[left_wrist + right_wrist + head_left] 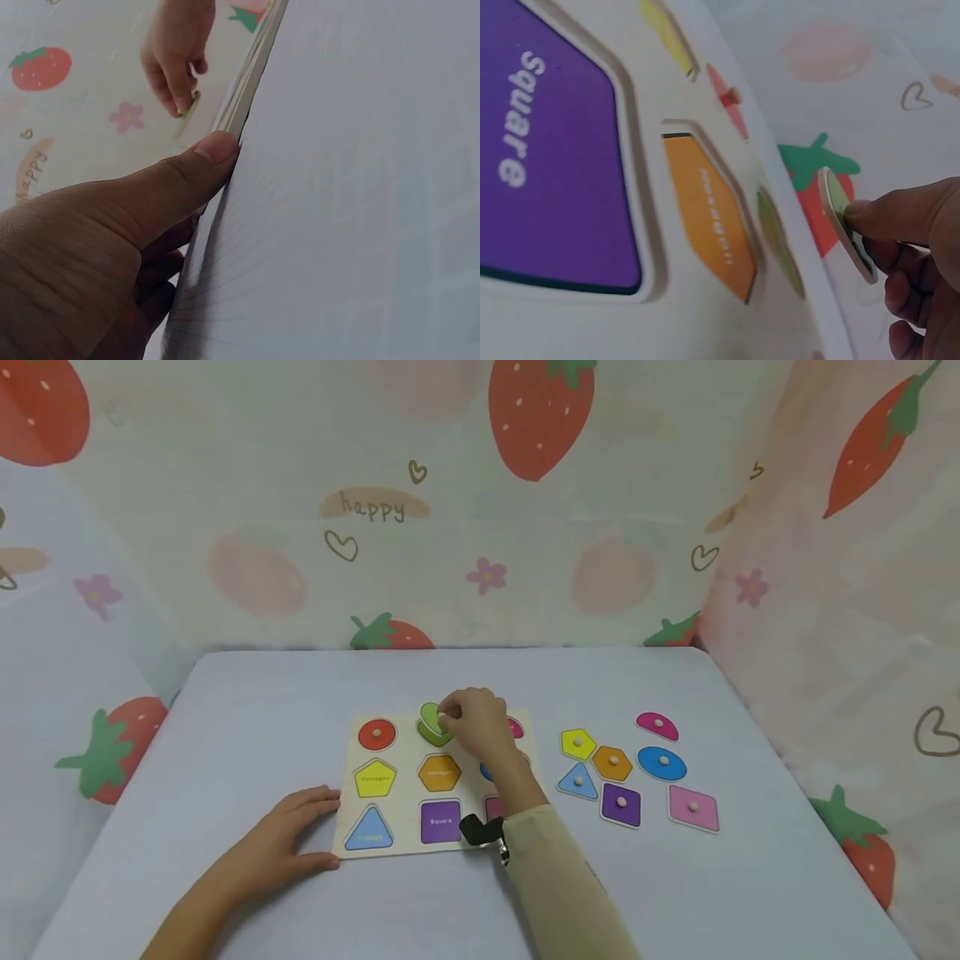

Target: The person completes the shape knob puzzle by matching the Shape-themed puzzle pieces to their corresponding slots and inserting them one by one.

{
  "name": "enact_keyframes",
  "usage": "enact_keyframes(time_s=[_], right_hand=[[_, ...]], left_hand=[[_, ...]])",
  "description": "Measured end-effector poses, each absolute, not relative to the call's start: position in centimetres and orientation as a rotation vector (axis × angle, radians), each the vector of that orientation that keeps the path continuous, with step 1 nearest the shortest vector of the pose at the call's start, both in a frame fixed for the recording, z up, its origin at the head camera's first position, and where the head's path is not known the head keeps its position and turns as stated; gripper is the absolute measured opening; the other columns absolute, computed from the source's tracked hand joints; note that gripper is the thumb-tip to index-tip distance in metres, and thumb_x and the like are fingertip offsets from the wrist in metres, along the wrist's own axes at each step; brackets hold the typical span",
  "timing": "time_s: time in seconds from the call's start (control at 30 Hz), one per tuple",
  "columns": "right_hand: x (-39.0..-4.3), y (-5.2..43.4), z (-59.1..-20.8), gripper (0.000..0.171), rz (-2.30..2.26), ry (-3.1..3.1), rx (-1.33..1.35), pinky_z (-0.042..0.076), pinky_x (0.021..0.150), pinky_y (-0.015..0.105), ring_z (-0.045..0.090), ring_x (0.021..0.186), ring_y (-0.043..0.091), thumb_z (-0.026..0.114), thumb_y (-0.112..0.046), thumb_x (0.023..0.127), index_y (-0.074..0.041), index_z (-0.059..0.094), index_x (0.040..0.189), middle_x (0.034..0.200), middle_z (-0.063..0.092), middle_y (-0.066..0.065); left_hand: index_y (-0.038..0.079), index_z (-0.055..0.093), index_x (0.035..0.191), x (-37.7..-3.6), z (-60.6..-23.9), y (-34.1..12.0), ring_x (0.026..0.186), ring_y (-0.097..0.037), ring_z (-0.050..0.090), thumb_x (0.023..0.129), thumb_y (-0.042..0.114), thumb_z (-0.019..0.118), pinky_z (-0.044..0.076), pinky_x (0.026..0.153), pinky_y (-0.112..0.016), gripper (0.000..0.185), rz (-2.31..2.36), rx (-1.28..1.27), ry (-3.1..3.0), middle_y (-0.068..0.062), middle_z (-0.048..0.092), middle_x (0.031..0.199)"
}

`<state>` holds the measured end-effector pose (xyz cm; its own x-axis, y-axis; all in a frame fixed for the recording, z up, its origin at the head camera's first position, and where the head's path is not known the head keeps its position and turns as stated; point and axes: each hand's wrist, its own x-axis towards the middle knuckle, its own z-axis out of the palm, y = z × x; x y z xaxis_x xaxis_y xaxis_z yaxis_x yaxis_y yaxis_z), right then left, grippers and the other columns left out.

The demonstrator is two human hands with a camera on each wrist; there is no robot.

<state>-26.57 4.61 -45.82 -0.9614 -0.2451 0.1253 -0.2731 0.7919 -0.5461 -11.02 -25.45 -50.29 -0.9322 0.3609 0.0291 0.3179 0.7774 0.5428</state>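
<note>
A cream puzzle board (405, 852) lies on the white table, its recesses printed with coloured shapes. My right hand (477, 725) pinches a green puzzle piece (429, 713) by its knob, tilted close over the green recess (435, 735) in the back row. In the right wrist view the green piece (845, 225) is seen nearly edge-on between thumb and fingers. The red circle piece (377, 734) sits in its recess at the back left. My left hand (288, 835) rests at the board's left edge, thumb and fingers spread, thumb tip against the side (244, 105).
Right of the board lie loose knobbed pieces: a yellow pentagon (570, 744), orange hexagon (606, 768), blue triangle (577, 788), purple square (612, 814), magenta semicircle (647, 722), blue oval (652, 768) and pink piece (682, 802). Strawberry-print cloth (480, 527) stands behind the table and along its sides.
</note>
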Motion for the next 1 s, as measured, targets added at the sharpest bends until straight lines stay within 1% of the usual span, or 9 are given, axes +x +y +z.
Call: enact_keyframes(time_s=[0.07,0.2,0.3,0.43,0.6,0.87,1.0], right_hand=[[-26.6,4.3,-46.3,0.013,0.902,-2.935,0.411,0.045,0.092,0.041,0.058,0.093,0.016,0.074,-0.025,0.095,-0.019,0.080,0.105,0.088,0.071,-0.008],[-26.6,3.8,-47.0,0.013,0.899,-2.948,0.387,0.047,0.092,0.038,0.057,0.094,0.016,0.076,-0.024,0.094,-0.018,0.080,0.105,0.089,0.070,-0.006],[-26.7,3.5,-47.6,0.012,0.894,-2.982,0.366,0.049,0.091,0.036,0.055,0.094,0.016,0.074,-0.025,0.095,-0.018,0.079,0.105,0.089,0.068,-0.006],[-26.7,3.2,-48.2,0.011,0.899,-3.024,0.332,0.050,0.089,0.034,0.054,0.093,0.015,0.074,-0.026,0.096,-0.019,0.079,0.104,0.087,0.067,-0.008],[-26.5,3.1,-48.5,0.011,0.899,-3.024,0.308,0.050,0.089,0.034,0.054,0.091,0.015,0.075,-0.026,0.095,-0.019,0.080,0.102,0.084,0.066,-0.009],[-26.3,3.0,-48.4,0.014,0.865,-2.986,0.323,0.050,0.093,0.036,0.056,0.089,0.014,0.076,-0.027,0.095,-0.018,0.081,0.105,0.085,0.069,-0.009],[-26.4,3.0,-48.4,0.014,0.835,-2.975,0.322,0.048,0.096,0.037,0.055,0.090,0.015,0.075,-0.027,0.095,-0.019,0.081,0.105,0.084,0.069,-0.008]], left_hand=[[0.011,0.060,0.140,-11.0,-50.4,-25.6,0.143,-0.032,0.044,0.076,0.041,0.090,0.039,0.116,-0.055,0.077,0.854,0.562,2.900,-0.006,0.052,0.151],[0.011,0.061,0.140,-10.9,-50.4,-25.8,0.143,-0.033,0.044,0.076,0.045,0.089,0.040,0.116,-0.055,0.078,0.849,0.562,2.904,-0.005,0.053,0.151],[0.012,0.061,0.140,-10.9,-50.4,-25.9,0.143,-0.033,0.043,0.076,0.048,0.088,0.040,0.116,-0.056,0.079,0.840,0.547,2.907,-0.006,0.053,0.151],[0.011,0.061,0.140,-10.7,-50.4,-25.9,0.143,-0.034,0.043,0.076,0.049,0.088,0.039,0.116,-0.056,0.079,0.851,0.542,2.900,-0.006,0.053,0.151],[0.012,0.061,0.140,-10.7,-50.4,-25.7,0.143,-0.033,0.044,0.077,0.049,0.087,0.040,0.115,-0.056,0.078,0.863,0.551,2.889,-0.005,0.053,0.151],[0.012,0.061,0.140,-10.9,-50.4,-25.5,0.143,-0.033,0.044,0.076,0.047,0.089,0.039,0.116,-0.055,0.078,0.837,0.552,2.911,-0.005,0.053,0.151],[0.013,0.061,0.140,-10.9,-50.2,-25.4,0.143,-0.033,0.043,0.076,0.049,0.088,0.039,0.116,-0.056,0.078,0.840,0.543,2.909,-0.005,0.053,0.151]])
